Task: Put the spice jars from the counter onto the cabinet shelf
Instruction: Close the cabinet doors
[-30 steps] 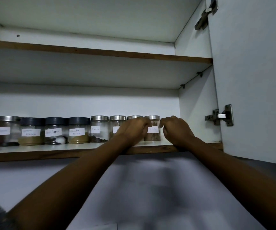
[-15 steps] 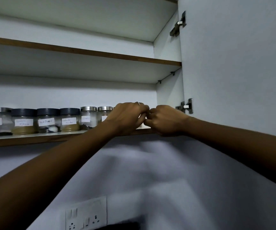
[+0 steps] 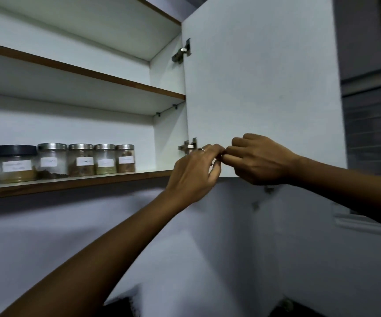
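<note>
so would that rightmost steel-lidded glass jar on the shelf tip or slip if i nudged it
The rightmost steel-lidded clear glass spice jar looks squat, so it would probably slide rather than tip. It seems over half full, likely fairly heavy. Smooth glass may be slippery and breakable.

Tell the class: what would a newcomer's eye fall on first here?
Two hands, left and right, meet fingertip to fingertip in front of the open door. To their left, a row of labelled jars lines the lower shelf.

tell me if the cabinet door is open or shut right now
Open. The cabinet door is swung out on its hinges, leaving the spice jars on the lower shelf exposed.
</note>
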The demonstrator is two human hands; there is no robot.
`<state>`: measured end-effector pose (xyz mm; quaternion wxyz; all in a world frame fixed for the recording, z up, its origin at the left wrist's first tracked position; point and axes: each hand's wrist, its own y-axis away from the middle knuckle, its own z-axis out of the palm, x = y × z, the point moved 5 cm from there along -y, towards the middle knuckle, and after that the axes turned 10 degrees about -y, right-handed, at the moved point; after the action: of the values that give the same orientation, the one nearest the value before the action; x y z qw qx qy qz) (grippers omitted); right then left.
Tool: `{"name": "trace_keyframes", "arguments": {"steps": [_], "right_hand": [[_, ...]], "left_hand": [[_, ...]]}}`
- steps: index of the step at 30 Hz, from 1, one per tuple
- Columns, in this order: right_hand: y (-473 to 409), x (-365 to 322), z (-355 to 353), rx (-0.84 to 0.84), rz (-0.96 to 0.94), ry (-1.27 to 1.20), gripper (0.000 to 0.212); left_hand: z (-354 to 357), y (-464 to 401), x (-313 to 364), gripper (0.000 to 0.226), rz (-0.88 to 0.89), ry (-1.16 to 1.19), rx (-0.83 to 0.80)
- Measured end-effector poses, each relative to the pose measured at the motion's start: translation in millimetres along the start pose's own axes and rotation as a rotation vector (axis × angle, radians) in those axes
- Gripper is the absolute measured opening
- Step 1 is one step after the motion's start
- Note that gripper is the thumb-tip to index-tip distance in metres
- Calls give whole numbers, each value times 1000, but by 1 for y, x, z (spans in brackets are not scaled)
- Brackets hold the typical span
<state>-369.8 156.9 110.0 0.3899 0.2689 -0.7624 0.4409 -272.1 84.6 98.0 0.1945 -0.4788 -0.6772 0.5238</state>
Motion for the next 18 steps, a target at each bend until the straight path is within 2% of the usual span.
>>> {"name": "trace_keyframes", "arguments": {"steps": [6,10,15,18], "right_hand": [[73,37,-38,-90,258,167,31],[131,60,-45,-27,588,228,33],[194,79,-37,156,1112,-100,71],[215,87,-25,284,1311,-334,86]], "left_hand": [[40,-38,78,33,35,103,78],[75,-56,124,59,6,140,83],[118,-71,166,98,60,23,45],[141,-80,183,112,18,2,14]]}}
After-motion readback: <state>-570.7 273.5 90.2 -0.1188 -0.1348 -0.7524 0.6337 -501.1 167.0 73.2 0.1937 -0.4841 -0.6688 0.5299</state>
